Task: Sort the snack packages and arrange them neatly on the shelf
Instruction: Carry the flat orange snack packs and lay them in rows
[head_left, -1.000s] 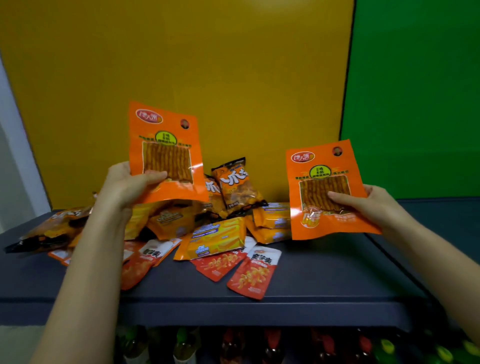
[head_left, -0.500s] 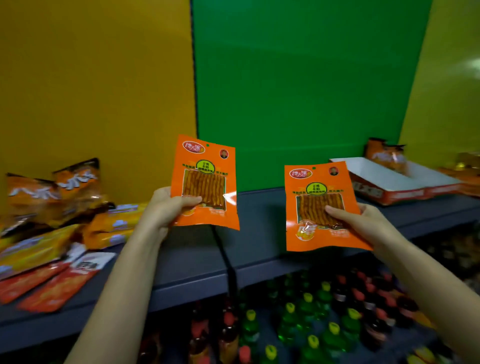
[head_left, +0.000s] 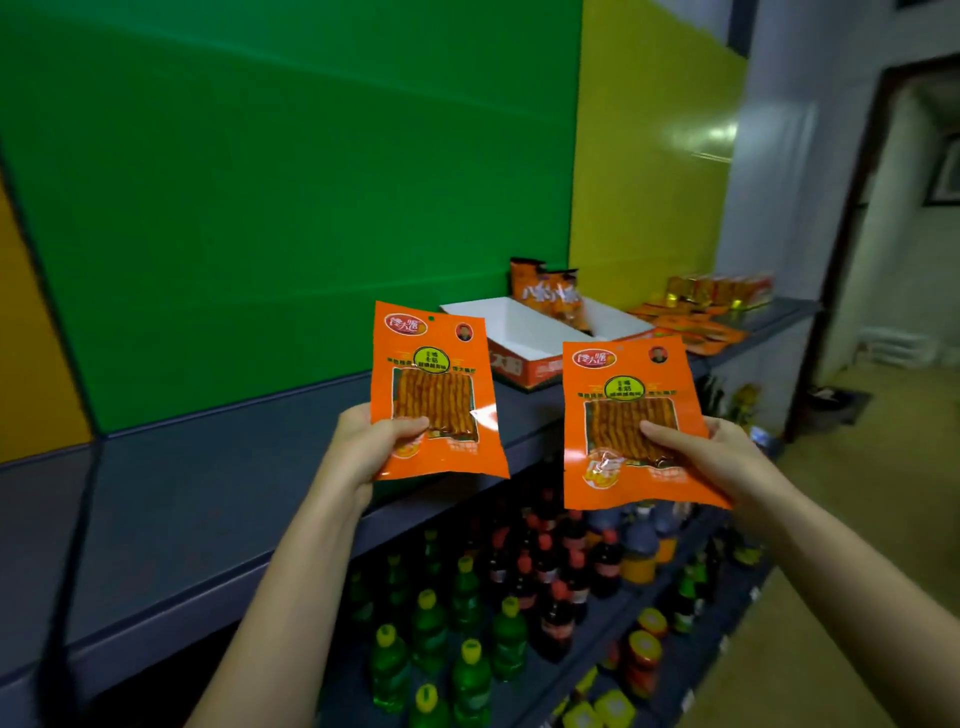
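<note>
I hold two matching orange snack packs upright above the grey shelf (head_left: 218, 499). My left hand (head_left: 366, 441) pinches the lower left corner of the left orange pack (head_left: 434, 389). My right hand (head_left: 701, 457) grips the right orange pack (head_left: 631, 415) at its lower right, thumb across the clear window. Behind them on the shelf stands a white open carton (head_left: 524, 332) holding a few dark orange bags (head_left: 553, 293). Farther right lie flat orange packs (head_left: 691, 327) and a row of yellow-orange packs (head_left: 722, 288).
The shelf backs onto a green panel (head_left: 291, 197) and a yellow panel (head_left: 649, 156). Below the shelf, lower racks hold several drink bottles (head_left: 467, 634) with green, red and yellow caps. A doorway (head_left: 904, 234) and open floor lie at the right.
My view has swung right along the shelf. The loose pile of snacks at the left has left the view; the white carton and sorted packs at the right have come closer. Both hands still hold their packs.
</note>
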